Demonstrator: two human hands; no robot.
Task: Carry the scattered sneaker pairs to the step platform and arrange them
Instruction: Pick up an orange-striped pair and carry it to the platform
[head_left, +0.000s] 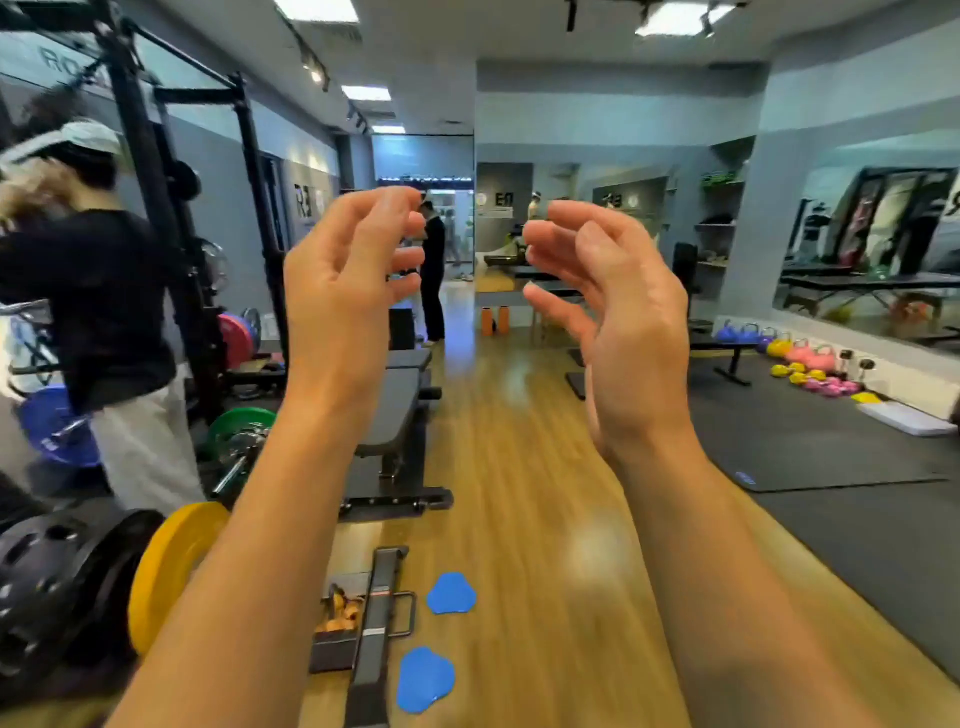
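Both my hands are raised in front of me at chest height, facing each other a short gap apart. My left hand (353, 280) has its fingers loosely curled and holds nothing. My right hand (613, 306) mirrors it, fingers loosely bent, also empty. No sneakers and no step platform show in this view.
A wooden floor strip (519, 467) runs ahead. A person in a black top (104, 312) stands at a squat rack on the left. Weight benches (395, 415), a yellow plate (171, 571) and blue sliders (451, 593) lie near. Black mats (810, 447) and kettlebells (800, 353) sit right.
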